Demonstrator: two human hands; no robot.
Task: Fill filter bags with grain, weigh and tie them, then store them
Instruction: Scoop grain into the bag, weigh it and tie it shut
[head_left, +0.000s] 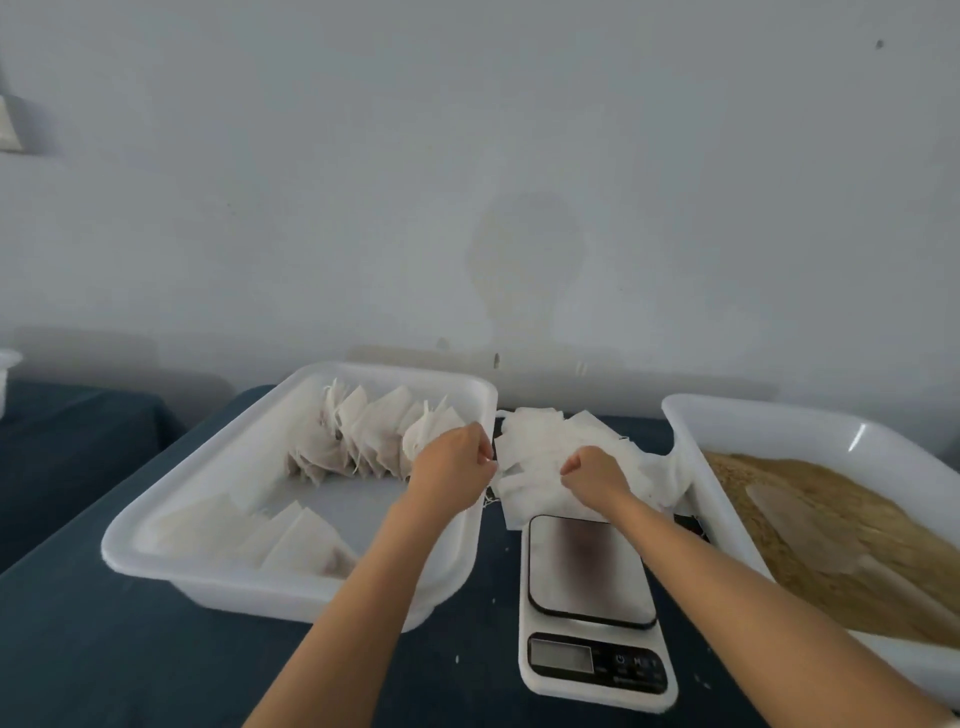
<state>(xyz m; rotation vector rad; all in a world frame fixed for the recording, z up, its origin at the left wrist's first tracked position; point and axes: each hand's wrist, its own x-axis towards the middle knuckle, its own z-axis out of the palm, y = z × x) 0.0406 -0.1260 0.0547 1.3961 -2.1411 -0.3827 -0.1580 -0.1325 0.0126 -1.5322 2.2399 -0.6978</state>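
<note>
Dark blue desk (104, 649) before a pale stained wall (519, 208); both hands, left (451, 470) and right (595, 475), clenched over loose filter bags (540, 452) at 12 o'clock from the scale (592, 597), grasped contents unclear; grain tray (779, 421) cut off at 3 o'clock.

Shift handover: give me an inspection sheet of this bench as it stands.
Surface: dark blue cloth, a few pale specks on it.
Job's things: left tray holds filled bags in a row, more bags near its front; loose empty bags piled behind the scale; scale platform bare, display unreadable; right tray holds grain.
Clutter: nothing seen beyond the specks.
Grippers: left hand and right hand both curled over the bag pile; what they pinch is hidden.
Cables: nothing seen.
Surroundings: stained pale wall; another white container at far left edge.
</note>
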